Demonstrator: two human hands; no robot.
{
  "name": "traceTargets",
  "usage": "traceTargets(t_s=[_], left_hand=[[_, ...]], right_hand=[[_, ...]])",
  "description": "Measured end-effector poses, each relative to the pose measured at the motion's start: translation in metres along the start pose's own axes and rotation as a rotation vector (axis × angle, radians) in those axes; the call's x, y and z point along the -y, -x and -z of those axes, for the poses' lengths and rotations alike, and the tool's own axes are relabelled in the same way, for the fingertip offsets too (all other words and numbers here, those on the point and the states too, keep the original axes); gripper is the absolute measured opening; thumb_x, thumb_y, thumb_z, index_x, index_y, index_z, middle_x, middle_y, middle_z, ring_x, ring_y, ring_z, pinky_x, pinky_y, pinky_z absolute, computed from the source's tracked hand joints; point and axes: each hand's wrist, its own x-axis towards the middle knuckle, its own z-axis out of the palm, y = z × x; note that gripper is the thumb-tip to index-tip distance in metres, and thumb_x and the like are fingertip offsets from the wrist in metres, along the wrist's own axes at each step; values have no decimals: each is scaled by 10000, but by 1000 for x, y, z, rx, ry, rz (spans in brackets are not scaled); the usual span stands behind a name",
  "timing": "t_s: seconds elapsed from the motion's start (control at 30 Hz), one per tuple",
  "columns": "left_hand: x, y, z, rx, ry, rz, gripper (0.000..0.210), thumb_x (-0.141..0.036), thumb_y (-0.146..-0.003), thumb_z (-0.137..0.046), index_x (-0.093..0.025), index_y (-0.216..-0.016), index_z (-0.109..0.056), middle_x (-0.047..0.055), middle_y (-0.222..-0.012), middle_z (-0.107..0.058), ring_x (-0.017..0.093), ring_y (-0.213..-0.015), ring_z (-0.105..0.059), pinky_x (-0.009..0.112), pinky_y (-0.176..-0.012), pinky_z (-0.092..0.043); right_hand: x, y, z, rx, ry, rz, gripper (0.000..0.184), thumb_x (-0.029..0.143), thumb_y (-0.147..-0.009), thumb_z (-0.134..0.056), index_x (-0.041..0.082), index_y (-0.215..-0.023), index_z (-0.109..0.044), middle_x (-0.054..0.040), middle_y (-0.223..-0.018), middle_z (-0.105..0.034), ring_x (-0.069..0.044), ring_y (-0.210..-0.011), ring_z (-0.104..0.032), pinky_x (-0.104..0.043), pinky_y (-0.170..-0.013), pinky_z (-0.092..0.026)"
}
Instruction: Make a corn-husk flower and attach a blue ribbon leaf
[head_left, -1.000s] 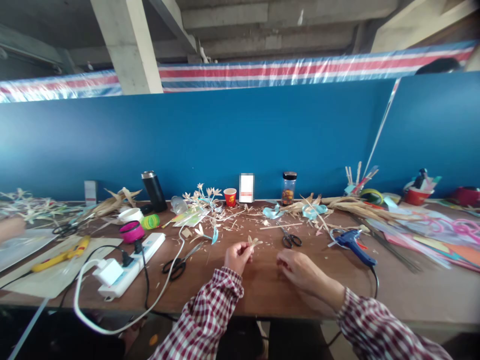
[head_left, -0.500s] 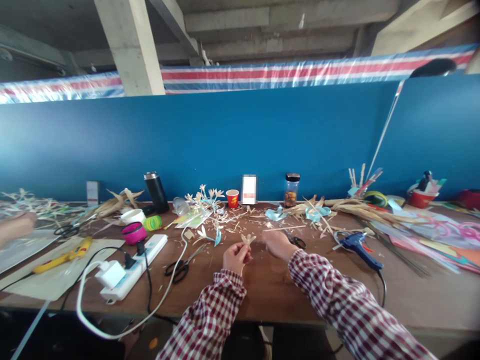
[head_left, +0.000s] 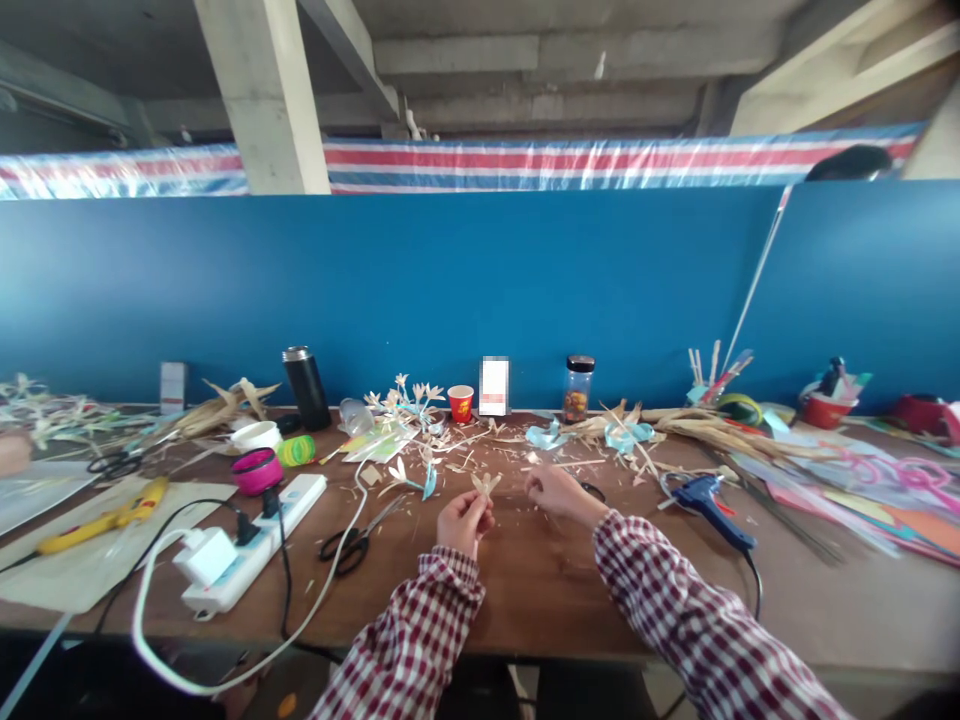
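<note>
My left hand [head_left: 463, 520] pinches a small pale flower of dried husk [head_left: 486, 484], its petals spread above the thumb and fingertips. To its right, my right hand [head_left: 559, 492] is low over the table with its fingers bent together. Its fingertips point left, apart from the flower, and what they hold, if anything, is too small to make out. Just beyond this hand lies a thin pale stick [head_left: 581, 463]. Black scissor handles [head_left: 594, 492] show partly behind the wrist. Another pair of scissors [head_left: 352, 545] lies open to the left of my left hand.
Husk scraps litter the brown table [head_left: 525, 600]. A white power strip [head_left: 255, 550] with cables and a yellow glue gun [head_left: 112, 520] lie left; a blue glue gun [head_left: 712, 508] lies right. Husk flowers [head_left: 409, 398], a red cup [head_left: 460, 404] and a jar [head_left: 578, 392] stand behind. Another person's hand [head_left: 13, 452] shows far left.
The view has tilted slightly. My right hand has drawn back a little towards me, baring more of the stick. My left hand still holds the flower. The other person's hand has moved left.
</note>
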Motion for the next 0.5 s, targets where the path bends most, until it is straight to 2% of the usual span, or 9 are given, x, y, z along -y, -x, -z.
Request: traceTargets(t_s=[0.1, 0.23, 0.37, 0.5], left_hand=[[2, -3, 2, 3, 2, -8, 368, -344, -389, -821, -107, -592, -626, -12, -510, -584, 49, -434, -502, 172, -444, -455], [5, -6, 4, 27, -14, -4, 340, -334, -428, -813, -107, -604, -633, -7, -510, -590, 52, -440, -504, 172, -452, -462], [4, -5, 4, 6, -26, -3, 325, -317, -436, -814, -109, -615, -639, -1, -522, -600, 59, -450, -519, 171, -452, -473], [3, -6, -1, -29, -27, 0, 325, -294, -423, -821, -115, -634, -650, 9, -560, -620, 73, -468, -546, 185, -456, -490]], right_hand=[[-1, 4, 6, -44, -114, 23, 162, 144, -744, -457, 142, -758, -619, -42, -719, -645, -132, -659, -573, -218, -599, -396], [2, 11, 9, -81, -311, 21, 187, 215, -801, -415, 134, -810, -583, -17, -637, -593, -107, -551, -536, -204, -511, -400], [5, 20, -5, -135, -650, 0, 189, 293, -813, -443, 147, -835, -561, 1, -633, -561, -95, -502, -504, -197, -457, -393], [9, 26, -26, -174, -787, 2, 230, 365, -808, -481, 153, -760, -556, 18, -598, -532, -87, -483, -469, -194, -444, -374]])
